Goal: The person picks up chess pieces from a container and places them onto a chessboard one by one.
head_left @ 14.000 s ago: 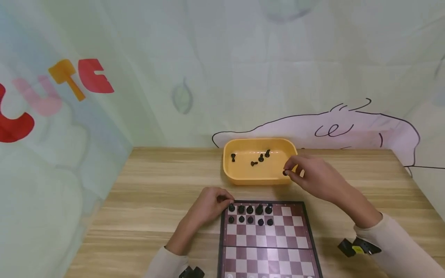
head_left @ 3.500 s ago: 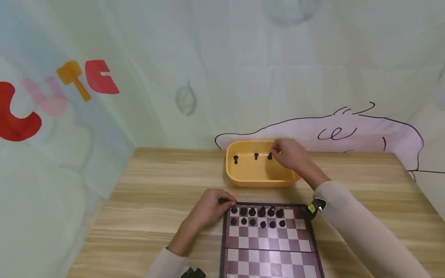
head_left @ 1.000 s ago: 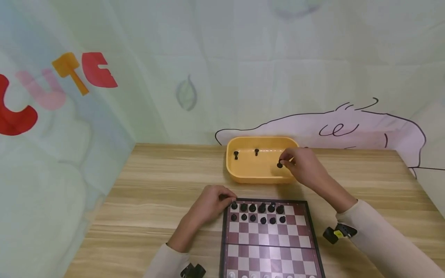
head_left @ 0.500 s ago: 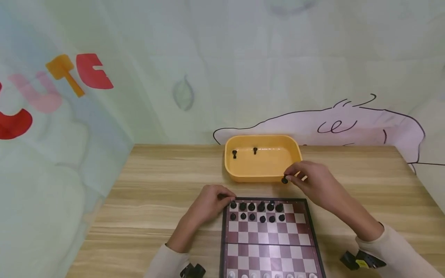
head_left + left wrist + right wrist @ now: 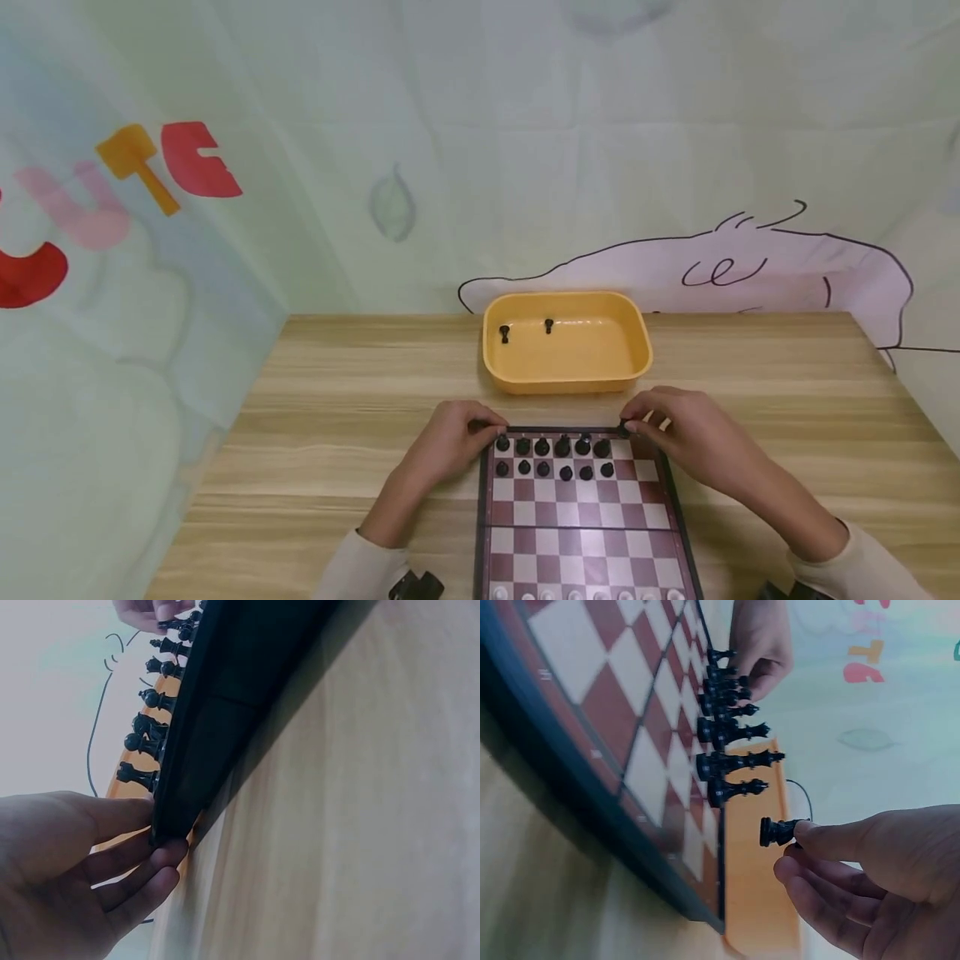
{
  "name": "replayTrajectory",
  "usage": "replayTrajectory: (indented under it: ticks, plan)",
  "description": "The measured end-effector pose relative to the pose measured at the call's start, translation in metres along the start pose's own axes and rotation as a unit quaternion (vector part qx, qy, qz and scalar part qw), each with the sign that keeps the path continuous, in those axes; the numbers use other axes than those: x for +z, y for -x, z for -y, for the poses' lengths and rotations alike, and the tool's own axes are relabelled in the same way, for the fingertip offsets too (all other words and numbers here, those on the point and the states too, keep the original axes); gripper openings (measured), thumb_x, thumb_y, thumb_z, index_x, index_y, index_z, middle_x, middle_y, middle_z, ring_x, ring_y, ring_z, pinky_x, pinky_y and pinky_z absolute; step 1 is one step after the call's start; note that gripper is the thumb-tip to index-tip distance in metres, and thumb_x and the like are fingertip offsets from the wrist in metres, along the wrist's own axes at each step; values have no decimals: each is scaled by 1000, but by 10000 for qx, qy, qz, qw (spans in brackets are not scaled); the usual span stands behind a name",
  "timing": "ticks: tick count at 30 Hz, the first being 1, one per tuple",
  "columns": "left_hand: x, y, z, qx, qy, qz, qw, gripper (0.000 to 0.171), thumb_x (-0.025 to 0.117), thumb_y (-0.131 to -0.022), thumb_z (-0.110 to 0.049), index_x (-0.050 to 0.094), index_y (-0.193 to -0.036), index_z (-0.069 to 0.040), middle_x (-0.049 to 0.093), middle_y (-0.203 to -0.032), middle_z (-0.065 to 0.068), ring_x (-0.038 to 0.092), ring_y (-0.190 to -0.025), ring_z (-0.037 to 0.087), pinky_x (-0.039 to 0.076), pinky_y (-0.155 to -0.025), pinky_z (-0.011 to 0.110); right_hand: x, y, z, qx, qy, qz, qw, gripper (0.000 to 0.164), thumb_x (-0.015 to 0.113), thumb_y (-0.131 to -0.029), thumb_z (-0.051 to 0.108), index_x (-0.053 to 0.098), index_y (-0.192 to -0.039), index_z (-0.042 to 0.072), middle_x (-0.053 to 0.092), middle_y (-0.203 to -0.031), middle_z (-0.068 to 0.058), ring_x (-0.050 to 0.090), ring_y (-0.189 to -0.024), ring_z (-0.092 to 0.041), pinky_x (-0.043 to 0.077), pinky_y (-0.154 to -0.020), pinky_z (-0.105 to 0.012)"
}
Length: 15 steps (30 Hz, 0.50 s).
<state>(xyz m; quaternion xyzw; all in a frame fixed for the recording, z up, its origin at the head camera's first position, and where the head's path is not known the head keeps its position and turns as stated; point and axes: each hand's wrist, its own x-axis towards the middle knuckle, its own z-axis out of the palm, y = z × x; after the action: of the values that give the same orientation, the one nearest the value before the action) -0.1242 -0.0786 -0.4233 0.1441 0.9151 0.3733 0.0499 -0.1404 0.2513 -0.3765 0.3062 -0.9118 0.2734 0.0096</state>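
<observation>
A maroon-and-white chessboard [image 5: 573, 543] with a dark rim lies on the table. My left hand [image 5: 452, 442] pinches its far left corner, thumb on the top edge and fingers at the side, beside a black rook [image 5: 136, 776]. My right hand [image 5: 693, 433] pinches a black chess piece [image 5: 778, 832] by its upper part, base down, just above the board's far right edge. Its kind is hidden by the fingertips. Two rows of upright black chess pieces [image 5: 562, 447] fill the far left squares. White pieces [image 5: 574, 595] line the near edge, partly cut off.
Behind the board stands a yellow tray [image 5: 566, 387] with two black pieces [image 5: 504, 333] lying in it. A printed cloth backdrop [image 5: 525, 167] rises behind the wooden table [image 5: 330, 400].
My right hand has carried the black piece from the tray toward me to the board's far right edge. The left hand stays at the corner. Earlier, another piece joined the far row.
</observation>
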Motion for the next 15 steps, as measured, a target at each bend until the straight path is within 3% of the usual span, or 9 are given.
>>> replayTrajectory:
  ticks: [6, 15]
  plan:
    - [0, -1, 0, 95, -24, -64, 9999, 11, 66, -87, -19, 73, -95, -20, 67, -90, -12, 58, -86, 3, 47, -79, 27, 3, 3, -2, -72, -58, 158, 9998, 17, 69, -84, 11, 66, -93, 24, 61, -87, 17, 56, -74, 1, 50, -63, -25]
    - [-2, -1, 0, -71, 10, 27, 10000, 11, 66, -87, -20, 73, -95, -21, 67, -90, -13, 58, -84, 2, 48, -78, 26, 10, 5, 0, -50, 50, 248, 9997, 19, 72, -80, 9, 66, -91, 24, 62, -88, 16, 56, -77, 1, 50, -66, -23]
